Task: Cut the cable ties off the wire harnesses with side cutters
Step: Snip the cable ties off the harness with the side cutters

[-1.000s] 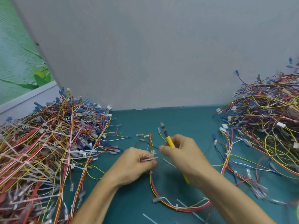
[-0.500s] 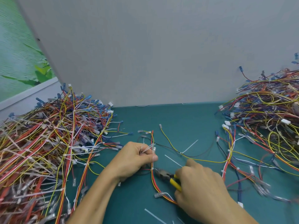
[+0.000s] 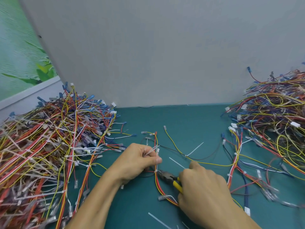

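Note:
A red, yellow and black wire harness (image 3: 156, 182) lies on the teal mat in front of me. My left hand (image 3: 137, 161) pinches its upper part along with several loose white cable ties (image 3: 151, 152). My right hand (image 3: 204, 190) grips the yellow-handled side cutters (image 3: 170, 178). Their dark jaws point left and touch the white cable tie (image 3: 155, 171) wrapped round the harness just under my left thumb.
A big heap of tied harnesses (image 3: 46, 146) fills the left side. Another heap (image 3: 270, 126) sits at the right. Cut white ties (image 3: 195, 148) lie scattered on the teal mat (image 3: 181, 119). A grey wall panel (image 3: 156, 55) stands behind.
My right hand came down from beside the left hand to the lower right and turned the side cutters so their jaws meet the tie on the harness. My left hand stayed in place.

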